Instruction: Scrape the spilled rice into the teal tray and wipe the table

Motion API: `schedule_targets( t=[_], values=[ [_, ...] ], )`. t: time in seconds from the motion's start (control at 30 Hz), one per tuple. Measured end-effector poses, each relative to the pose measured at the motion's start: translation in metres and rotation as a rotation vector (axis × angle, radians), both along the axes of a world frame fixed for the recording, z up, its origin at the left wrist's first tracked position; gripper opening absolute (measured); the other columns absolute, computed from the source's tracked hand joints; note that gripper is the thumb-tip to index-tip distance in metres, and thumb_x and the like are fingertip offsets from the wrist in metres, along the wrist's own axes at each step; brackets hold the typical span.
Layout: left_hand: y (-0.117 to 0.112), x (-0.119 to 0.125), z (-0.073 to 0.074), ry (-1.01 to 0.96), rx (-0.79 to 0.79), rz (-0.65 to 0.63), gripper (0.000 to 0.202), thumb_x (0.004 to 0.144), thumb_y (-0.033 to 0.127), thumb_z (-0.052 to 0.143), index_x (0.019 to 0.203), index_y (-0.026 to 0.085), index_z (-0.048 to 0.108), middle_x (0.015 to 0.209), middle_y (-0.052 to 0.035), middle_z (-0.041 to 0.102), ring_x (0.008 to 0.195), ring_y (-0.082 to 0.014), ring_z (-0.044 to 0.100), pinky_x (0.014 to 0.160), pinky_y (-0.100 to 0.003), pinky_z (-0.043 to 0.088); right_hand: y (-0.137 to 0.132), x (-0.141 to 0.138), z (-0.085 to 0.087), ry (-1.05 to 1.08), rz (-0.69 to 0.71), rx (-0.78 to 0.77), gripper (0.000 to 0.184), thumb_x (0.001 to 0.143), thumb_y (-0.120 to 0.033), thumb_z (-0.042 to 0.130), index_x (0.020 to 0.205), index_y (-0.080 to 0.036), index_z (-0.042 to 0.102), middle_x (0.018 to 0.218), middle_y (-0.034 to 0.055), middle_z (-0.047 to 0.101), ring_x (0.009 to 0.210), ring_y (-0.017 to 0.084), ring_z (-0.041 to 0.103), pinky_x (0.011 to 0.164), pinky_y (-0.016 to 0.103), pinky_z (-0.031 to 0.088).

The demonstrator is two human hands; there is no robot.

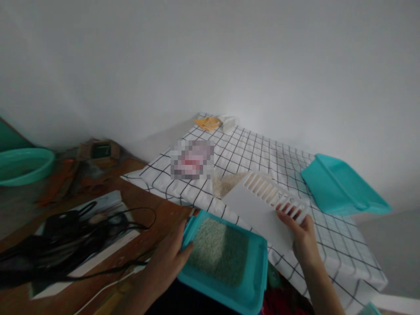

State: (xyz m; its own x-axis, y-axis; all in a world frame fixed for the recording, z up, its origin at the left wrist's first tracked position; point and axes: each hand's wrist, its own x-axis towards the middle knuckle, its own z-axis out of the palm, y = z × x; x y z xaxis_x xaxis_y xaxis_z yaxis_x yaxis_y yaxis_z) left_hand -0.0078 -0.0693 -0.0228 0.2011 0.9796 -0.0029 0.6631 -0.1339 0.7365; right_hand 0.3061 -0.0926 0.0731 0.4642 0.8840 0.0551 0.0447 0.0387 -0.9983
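Observation:
My left hand (170, 256) grips the left edge of a turquoise plastic tray (219, 293), thumb over the rim. Pale grains (218, 251), of a kind I cannot make out, cover the tray's floor. The tray is held just off the front edge of a cloth-covered table. In my right hand (303, 236) is a flat white plastic board (251, 203) with a row of slots along one side; the fingers pass through the slots. The board is tilted over the checked tablecloth (252, 151), beside a small heap of similar grains (226, 183).
A deeper turquoise tub (341, 186) rests tilted on the table's right. Near the wall lie a yellow packet (208, 123) and a small white object (228, 124). Black cables (78, 232) cover the wooden surface (144, 227) at left, with a green basin (26, 164) beyond.

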Motion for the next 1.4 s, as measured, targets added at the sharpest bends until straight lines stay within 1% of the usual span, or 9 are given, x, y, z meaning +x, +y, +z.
schedule_targets(
  t=[0.17,0.37,0.63,0.83,0.97,1.07,1.2,1.3,1.4],
  values=[
    [0.001,-0.003,-0.004,-0.002,0.002,-0.011,0.059,0.087,0.036,0.046,0.142,0.016,0.048,0.136,-0.0140,0.064,0.126,-0.0305,0.060,0.105,-0.044,0.048,0.009,-0.004,0.000,-0.053,0.080,-0.018,0.022,0.069,-0.037,0.083,0.083,-0.020,0.078,0.077,0.0035,0.074,0.068,0.020,0.066,0.060,0.027,0.052],
    [0.003,-0.008,-0.015,-0.006,-0.046,-0.019,0.061,0.088,0.041,0.045,0.143,0.015,0.047,0.139,-0.0146,0.062,0.129,-0.0313,0.057,0.107,-0.045,0.047,0.005,0.000,0.001,-0.006,0.021,-0.042,0.023,0.061,-0.035,0.086,0.077,-0.020,0.077,0.070,0.0023,0.072,0.063,0.020,0.065,0.057,0.027,0.051],
    [0.003,-0.005,-0.010,-0.016,-0.044,-0.012,0.060,0.086,0.040,0.046,0.141,0.014,0.050,0.136,-0.0155,0.063,0.128,-0.0328,0.058,0.106,-0.047,0.047,-0.011,0.024,0.004,-0.125,-0.079,0.062,0.016,0.067,-0.031,0.082,0.079,-0.022,0.077,0.079,0.0029,0.074,0.078,0.021,0.068,0.071,0.028,0.053],
    [0.002,-0.007,-0.011,-0.019,0.029,-0.008,0.056,0.087,0.037,0.048,0.140,0.019,0.051,0.133,-0.0113,0.067,0.128,-0.0307,0.059,0.106,-0.045,0.048,-0.011,0.016,-0.004,-0.040,0.031,-0.064,0.021,0.069,-0.037,0.082,0.081,-0.020,0.077,0.073,0.0034,0.072,0.068,0.021,0.065,0.061,0.028,0.052],
    [0.001,-0.006,-0.014,0.017,0.027,0.007,0.055,0.087,0.036,0.047,0.139,0.019,0.053,0.131,-0.0120,0.068,0.127,-0.0318,0.059,0.105,-0.047,0.049,-0.013,0.015,-0.005,-0.029,0.050,-0.106,0.025,0.064,-0.038,0.084,0.077,-0.018,0.076,0.070,0.0043,0.072,0.060,0.022,0.065,0.054,0.029,0.050],
    [0.001,-0.003,-0.013,0.064,0.007,0.007,0.056,0.087,0.038,0.042,0.135,0.012,0.054,0.134,-0.0175,0.065,0.128,-0.0339,0.058,0.106,-0.051,0.047,-0.018,0.031,-0.002,-0.042,-0.104,0.002,0.025,0.061,-0.036,0.084,0.077,-0.019,0.074,0.074,0.0043,0.074,0.067,0.024,0.068,0.062,0.032,0.053],
    [0.001,0.002,-0.003,0.117,0.001,-0.051,0.057,0.088,0.036,0.035,0.130,0.004,0.056,0.136,-0.0235,0.061,0.127,-0.0355,0.058,0.106,-0.051,0.046,-0.031,0.068,0.002,-0.153,-0.379,0.192,0.024,0.067,-0.036,0.081,0.082,-0.021,0.070,0.086,0.0027,0.072,0.086,0.024,0.068,0.081,0.036,0.052],
    [0.002,0.006,0.009,0.175,0.011,-0.081,0.057,0.089,0.032,0.032,0.133,0.002,0.054,0.127,-0.0234,0.068,0.116,-0.0353,0.066,0.101,-0.049,0.051,-0.042,0.092,0.002,-0.369,-0.450,0.164,0.028,0.070,-0.042,0.079,0.082,-0.018,0.070,0.086,0.0054,0.072,0.090,0.026,0.066,0.085,0.039,0.050],
    [0.003,0.008,0.017,0.255,0.009,-0.120,0.056,0.090,0.030,0.029,0.133,0.005,0.054,0.110,-0.0207,0.076,0.101,-0.0351,0.073,0.088,-0.048,0.056,-0.048,0.100,0.003,-0.567,-0.419,0.068,0.032,0.076,-0.047,0.073,0.086,-0.016,0.072,0.088,0.0083,0.074,0.091,0.028,0.067,0.087,0.041,0.049]
  ],
)
